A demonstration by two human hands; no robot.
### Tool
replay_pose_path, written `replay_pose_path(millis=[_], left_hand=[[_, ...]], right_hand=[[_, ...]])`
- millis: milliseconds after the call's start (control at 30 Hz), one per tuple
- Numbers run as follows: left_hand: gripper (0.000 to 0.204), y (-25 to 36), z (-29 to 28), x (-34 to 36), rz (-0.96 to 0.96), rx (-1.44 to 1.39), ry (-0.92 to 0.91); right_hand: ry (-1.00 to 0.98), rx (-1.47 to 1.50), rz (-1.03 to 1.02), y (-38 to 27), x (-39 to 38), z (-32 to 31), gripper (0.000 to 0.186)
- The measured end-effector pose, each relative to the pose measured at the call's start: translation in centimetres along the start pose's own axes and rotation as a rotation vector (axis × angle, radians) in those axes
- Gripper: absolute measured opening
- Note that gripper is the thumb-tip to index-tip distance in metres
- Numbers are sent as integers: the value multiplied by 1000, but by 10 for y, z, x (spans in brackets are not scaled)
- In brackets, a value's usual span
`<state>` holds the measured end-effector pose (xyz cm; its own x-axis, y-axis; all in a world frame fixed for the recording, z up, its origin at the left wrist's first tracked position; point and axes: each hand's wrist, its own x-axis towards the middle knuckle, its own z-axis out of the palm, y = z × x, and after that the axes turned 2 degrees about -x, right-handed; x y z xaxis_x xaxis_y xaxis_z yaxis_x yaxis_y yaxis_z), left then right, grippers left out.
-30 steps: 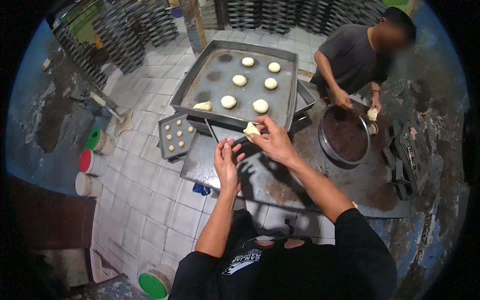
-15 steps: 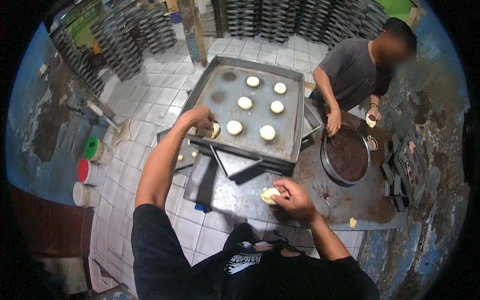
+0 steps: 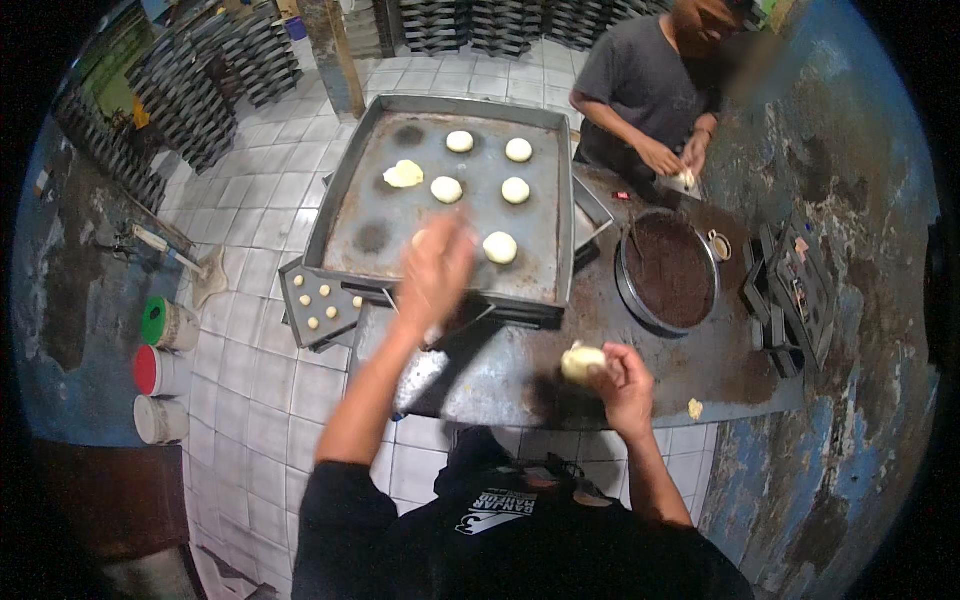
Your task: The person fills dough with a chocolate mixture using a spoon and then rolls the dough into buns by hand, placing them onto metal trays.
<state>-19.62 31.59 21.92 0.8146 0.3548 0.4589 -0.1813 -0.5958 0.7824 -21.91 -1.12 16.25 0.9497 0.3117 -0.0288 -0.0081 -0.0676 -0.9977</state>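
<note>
A large square metal tray (image 3: 344,200) holds several pale round dough balls (image 3: 500,246) and a flattened, irregular dough piece (image 3: 404,174) at middle left. My left hand (image 3: 437,266) is over the tray's near middle, smeared by motion, partly hiding a dough ball beneath it; its fingers are unclear. My right hand (image 3: 620,384) is closed on a pale dough lump (image 3: 583,363) above the metal table, right of centre, below the tray.
A large round pan (image 3: 668,270) of dark brown filling, a small cup (image 3: 720,245), stacked moulds (image 3: 780,295) and a dough scrap (image 3: 695,408) are on the table (image 3: 490,385). A person (image 3: 640,85) works dough opposite. A smaller tray (image 3: 318,290) and lidded buckets (image 3: 160,370) stand left.
The flattened dough piece moved from the tray's near-left corner to middle left. My left hand moved right across the tray. The other person drew both hands together, away from the pan.
</note>
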Motion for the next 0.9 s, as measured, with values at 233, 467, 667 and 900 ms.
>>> replay_pose_path(millis=[233,467,667,900], left_hand=[[36,91,189,-177,-570,-798,-71],[38,154,265,-224,-653,-734,-99],[65,137,302,-276,-720,-698,-181],[41,48,328,-371,-640,-464,-566]], right_hand=[[146,-599,-412,-6,-16,-43,29],[75,194,84,59,-77,-123,20],[-53,326,56,76,-108,-191,24],[-143,-720,-552,156,-110,-177,14]])
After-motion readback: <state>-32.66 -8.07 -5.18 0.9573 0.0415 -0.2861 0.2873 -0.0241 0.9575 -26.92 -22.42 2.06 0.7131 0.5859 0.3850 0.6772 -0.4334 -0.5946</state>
